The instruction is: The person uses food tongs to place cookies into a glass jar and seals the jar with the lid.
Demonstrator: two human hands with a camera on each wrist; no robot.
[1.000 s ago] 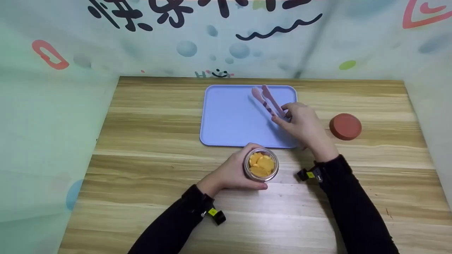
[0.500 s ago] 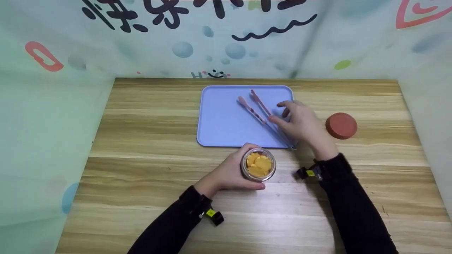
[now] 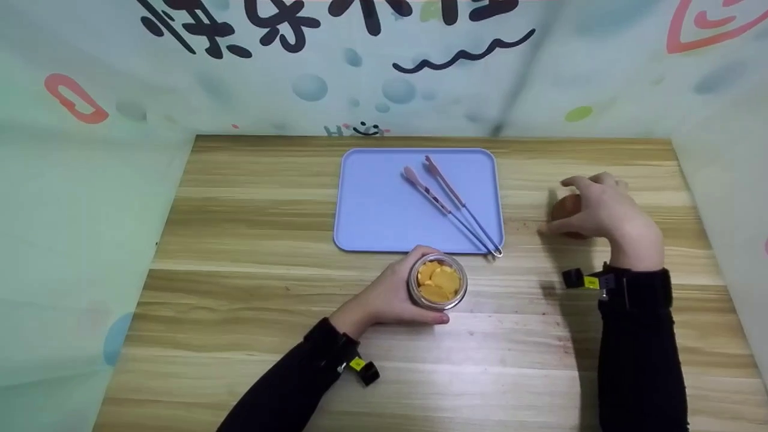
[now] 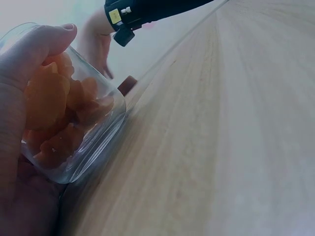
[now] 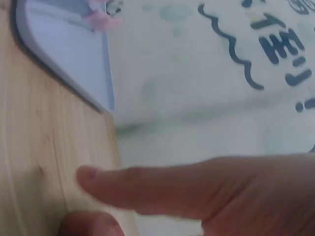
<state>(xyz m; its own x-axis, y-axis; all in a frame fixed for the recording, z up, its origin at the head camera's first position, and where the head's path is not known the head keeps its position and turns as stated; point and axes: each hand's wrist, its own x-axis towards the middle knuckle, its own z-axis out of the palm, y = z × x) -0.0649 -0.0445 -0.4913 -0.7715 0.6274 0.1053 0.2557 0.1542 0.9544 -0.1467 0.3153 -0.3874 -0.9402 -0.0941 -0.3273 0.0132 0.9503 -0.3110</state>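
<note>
My left hand (image 3: 393, 295) grips a clear glass jar (image 4: 101, 132), fingers and thumb around its side. The jar has no lid on and holds several yellow-orange round pieces (image 3: 443, 284), some with wavy edges. At the right, my right hand (image 3: 609, 210) is over a red round lid (image 3: 566, 209), its thumb and fingers spread to either side of it. The hand hides part of the lid from above. In the left wrist view the lid sits on the table, with the right fingers hanging just above it.
A light blue tray (image 3: 375, 207) lies behind the jar. Pink-tipped metal tongs (image 3: 474, 223) rest diagonally on it, their bent end at the tray's front right corner. A printed cloth wall (image 3: 270, 90) stands along the back edge of the wooden table (image 3: 258, 336).
My right hand let go of the tongs, which came down onto the tray, then moved right to the red lid. The left hand and jar have stayed put.
</note>
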